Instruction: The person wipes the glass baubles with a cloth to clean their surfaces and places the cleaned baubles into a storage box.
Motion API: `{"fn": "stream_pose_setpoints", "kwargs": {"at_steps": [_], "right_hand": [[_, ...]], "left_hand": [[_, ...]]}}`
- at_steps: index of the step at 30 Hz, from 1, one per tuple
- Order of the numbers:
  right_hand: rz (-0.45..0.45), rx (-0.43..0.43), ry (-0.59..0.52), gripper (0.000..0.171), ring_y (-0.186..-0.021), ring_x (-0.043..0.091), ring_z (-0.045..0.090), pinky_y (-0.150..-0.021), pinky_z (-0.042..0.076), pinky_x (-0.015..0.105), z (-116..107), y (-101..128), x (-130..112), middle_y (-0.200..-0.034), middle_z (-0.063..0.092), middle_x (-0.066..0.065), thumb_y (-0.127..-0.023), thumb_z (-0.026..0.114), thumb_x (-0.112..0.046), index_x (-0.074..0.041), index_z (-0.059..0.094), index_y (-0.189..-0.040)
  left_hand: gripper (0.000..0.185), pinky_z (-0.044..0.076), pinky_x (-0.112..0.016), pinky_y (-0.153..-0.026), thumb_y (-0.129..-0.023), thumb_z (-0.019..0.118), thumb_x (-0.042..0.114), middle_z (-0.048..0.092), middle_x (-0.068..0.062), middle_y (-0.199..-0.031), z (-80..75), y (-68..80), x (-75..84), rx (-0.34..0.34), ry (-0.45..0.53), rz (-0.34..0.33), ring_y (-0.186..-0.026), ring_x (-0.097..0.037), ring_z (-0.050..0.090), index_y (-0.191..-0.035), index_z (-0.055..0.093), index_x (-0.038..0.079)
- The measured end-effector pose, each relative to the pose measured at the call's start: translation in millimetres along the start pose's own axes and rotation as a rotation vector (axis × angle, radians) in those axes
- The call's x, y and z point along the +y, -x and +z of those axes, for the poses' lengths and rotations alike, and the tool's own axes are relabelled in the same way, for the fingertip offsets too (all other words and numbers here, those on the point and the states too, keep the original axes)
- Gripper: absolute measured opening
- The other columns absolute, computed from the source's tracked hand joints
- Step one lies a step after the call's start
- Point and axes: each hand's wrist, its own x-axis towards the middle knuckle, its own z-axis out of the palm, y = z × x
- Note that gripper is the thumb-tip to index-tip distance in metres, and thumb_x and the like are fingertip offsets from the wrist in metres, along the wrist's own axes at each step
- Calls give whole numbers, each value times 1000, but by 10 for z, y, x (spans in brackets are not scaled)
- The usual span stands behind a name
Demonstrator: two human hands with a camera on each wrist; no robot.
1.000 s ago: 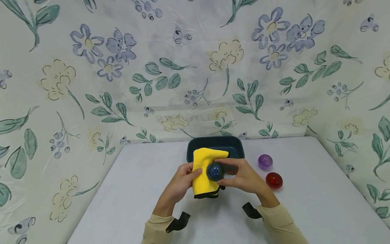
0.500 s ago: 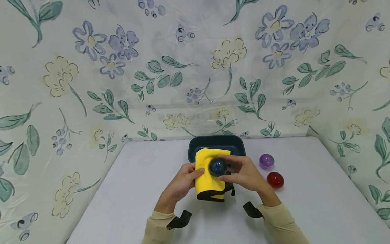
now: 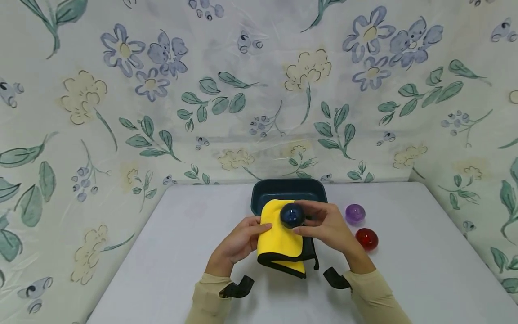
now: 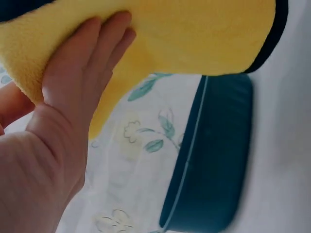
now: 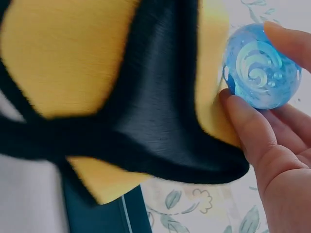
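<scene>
My left hand (image 3: 243,236) holds a folded yellow cloth (image 3: 279,245) with black edging by its left side, thumb in front and fingers behind it. In the left wrist view, the fingers (image 4: 82,53) lie along the fuzzy yellow cloth (image 4: 194,39). Between thumb and fingers, my right hand (image 3: 329,227) pinches a ball (image 3: 292,215) against the front of the cloth. It looks dark blue from the head. Up close in the right wrist view, the ball (image 5: 262,68) is clear blue with a pale swirl inside. A dark flap and lower corner of the cloth hang down on the right.
Behind the cloth, a dark teal rectangular tray (image 3: 256,193) stands at the back of the white table (image 3: 182,252). To the right of my right hand lie a purple ball (image 3: 355,213) and a red ball (image 3: 367,239). A floral sheet (image 3: 259,90) hangs behind.
The ball has moved upward across the cloth with my right hand. The cloth's lower edge has spread and hangs lower. My left hand keeps its hold, and the head view has shifted slightly.
</scene>
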Motion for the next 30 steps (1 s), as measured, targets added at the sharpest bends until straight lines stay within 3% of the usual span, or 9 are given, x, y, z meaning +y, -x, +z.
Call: {"fn": "stream_pose_setpoints", "kwargs": {"at_steps": [5, 13, 21, 30], "right_hand": [[25, 15, -68, 59, -114, 10, 73, -95, 60, 29, -46, -8, -32, -137, 66, 23, -83, 84, -6, -2, 62, -138], [44, 39, -72, 58, -113, 10, 73, -94, 60, 29, -68, -87, -77, -136, 66, 24, -83, 84, -4, -1, 63, -137], [26, 63, -112, 58, -113, 5, 71, -97, 59, 27, -98, -239, -160, -136, 66, 26, -82, 83, 1, 2, 62, -136], [68, 129, -86, 62, -111, 5, 70, -95, 59, 22, -110, -380, -107, -136, 66, 24, -81, 83, -2, -2, 62, -140]], "left_hand": [[49, 62, -32, -93, -107, 52, 19, 73, -1, -121, -57, -97, -112, -3, 0, -71, -105, -12, 75, -146, 44, -10], [48, 62, -31, -93, -106, 52, 19, 73, 0, -116, -294, -115, -283, -11, -69, -131, -102, -11, 74, -142, 47, -14], [47, 63, -33, -92, -105, 54, 20, 74, -4, -115, -533, -28, -356, 36, -169, -215, -99, -13, 74, -141, 50, -11], [36, 62, -23, -67, -104, 56, 20, 75, -2, -94, -724, 101, -379, -2, -296, -310, -77, -12, 72, -124, 63, -9]]}}
